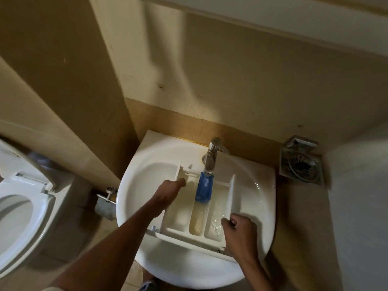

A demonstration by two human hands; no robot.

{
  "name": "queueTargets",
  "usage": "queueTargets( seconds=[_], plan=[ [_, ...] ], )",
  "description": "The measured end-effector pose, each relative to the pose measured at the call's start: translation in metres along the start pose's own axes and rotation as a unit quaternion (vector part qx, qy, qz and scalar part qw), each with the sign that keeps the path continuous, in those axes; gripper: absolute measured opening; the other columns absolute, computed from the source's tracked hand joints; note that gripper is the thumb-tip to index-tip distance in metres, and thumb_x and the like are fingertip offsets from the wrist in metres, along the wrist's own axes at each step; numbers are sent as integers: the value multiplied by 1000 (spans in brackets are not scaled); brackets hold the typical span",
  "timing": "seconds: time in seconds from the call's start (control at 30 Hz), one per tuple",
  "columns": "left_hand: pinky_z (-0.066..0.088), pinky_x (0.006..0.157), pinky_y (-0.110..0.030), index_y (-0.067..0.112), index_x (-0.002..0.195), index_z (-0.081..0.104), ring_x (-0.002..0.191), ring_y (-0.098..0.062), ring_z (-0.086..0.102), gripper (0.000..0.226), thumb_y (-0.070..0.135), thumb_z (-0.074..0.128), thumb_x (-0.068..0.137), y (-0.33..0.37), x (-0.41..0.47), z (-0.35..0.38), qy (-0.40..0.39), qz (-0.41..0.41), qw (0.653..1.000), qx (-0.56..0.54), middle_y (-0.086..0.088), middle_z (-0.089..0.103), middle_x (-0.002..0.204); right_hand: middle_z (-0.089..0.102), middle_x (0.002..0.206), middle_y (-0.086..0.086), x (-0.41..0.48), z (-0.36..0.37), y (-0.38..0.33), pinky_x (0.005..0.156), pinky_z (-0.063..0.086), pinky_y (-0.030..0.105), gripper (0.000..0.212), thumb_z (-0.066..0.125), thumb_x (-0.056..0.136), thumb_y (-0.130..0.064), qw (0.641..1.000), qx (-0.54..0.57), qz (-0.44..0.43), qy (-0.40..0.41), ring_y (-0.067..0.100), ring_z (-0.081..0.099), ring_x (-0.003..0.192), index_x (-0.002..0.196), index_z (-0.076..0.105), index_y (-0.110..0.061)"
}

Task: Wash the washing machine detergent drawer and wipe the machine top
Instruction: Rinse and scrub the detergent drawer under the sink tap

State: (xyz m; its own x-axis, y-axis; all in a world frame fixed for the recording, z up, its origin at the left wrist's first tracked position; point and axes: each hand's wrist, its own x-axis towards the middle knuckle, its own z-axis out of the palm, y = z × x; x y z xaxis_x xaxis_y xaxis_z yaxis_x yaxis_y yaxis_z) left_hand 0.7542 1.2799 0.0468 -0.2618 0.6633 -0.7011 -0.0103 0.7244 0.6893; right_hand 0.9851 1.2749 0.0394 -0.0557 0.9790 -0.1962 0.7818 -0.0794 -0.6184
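Note:
The white detergent drawer (180,217) lies in the white sink (144,179), its front panel toward me. It has three compartments and a blue insert (204,189) in the middle one, right under the chrome tap (212,156). Water stands in the middle and right compartments. My left hand (168,194) reaches into the far end of the left compartment with fingers curled. My right hand (239,229) grips the drawer's right wall near the front corner.
A toilet (23,198) with its seat down stands at the left. A metal bracket (106,201) sticks out beside the sink. A floor drain grate (301,164) lies at the right. Beige walls close in behind the sink.

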Motion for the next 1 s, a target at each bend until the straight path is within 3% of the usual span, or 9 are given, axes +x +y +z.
queueTargets(
  seconds=[0.07,0.13,0.3,0.47,0.63,0.77,0.9,1.0],
  plan=[
    [51,92,-41,7,118,62,102,-27,62,60,54,52,81,-2,2,2,20,-7,1000,-15,-10,65,114,14,48,1,1,2,-1,47,19,30,53,68,75,-7,1000,0,-1,14,14,15,48,53,20,-15],
    [48,88,-38,7,118,61,101,-25,58,45,43,51,92,-2,2,6,42,0,999,-16,-10,62,114,14,47,0,3,4,-1,46,19,30,56,69,75,-6,1000,9,-9,8,13,16,46,52,20,-16],
    [45,75,-37,3,98,63,86,-26,59,35,34,47,96,-3,3,10,85,24,996,15,-14,64,95,29,36,-1,15,-2,1,42,21,22,58,67,84,-14,998,-22,-25,-45,11,26,36,47,24,-18],
    [40,63,-33,2,79,60,69,-23,53,36,31,46,95,-3,-1,9,92,29,995,36,-10,59,75,41,47,-2,24,-3,-2,49,28,30,47,60,90,-22,990,-110,-18,-88,8,37,43,52,33,-15],
    [43,68,-33,0,93,64,78,-24,58,38,32,44,97,-10,-5,5,92,22,995,29,-12,64,87,44,52,-2,23,-2,-9,50,32,29,43,57,91,-22,989,-115,-16,-92,17,44,51,55,36,-16],
    [41,63,-31,0,83,60,70,-21,54,39,31,44,99,-7,-8,8,111,39,992,41,-10,60,77,40,50,-2,23,1,-10,54,32,31,45,58,91,-20,990,-111,-9,-90,21,44,55,53,33,-17],
    [40,63,-33,3,72,57,68,-24,53,39,30,45,97,-8,-9,7,110,42,992,39,-9,57,71,40,49,-2,19,2,-11,46,29,28,46,58,91,-20,992,-97,-8,-76,16,39,48,53,33,-17],
    [37,59,-31,5,67,54,66,-23,50,38,28,45,96,-7,-12,4,106,41,992,48,-8,55,69,41,52,-1,21,-3,-14,50,29,31,43,58,91,-20,988,-110,0,-111,17,41,51,56,34,-15]
  ],
)
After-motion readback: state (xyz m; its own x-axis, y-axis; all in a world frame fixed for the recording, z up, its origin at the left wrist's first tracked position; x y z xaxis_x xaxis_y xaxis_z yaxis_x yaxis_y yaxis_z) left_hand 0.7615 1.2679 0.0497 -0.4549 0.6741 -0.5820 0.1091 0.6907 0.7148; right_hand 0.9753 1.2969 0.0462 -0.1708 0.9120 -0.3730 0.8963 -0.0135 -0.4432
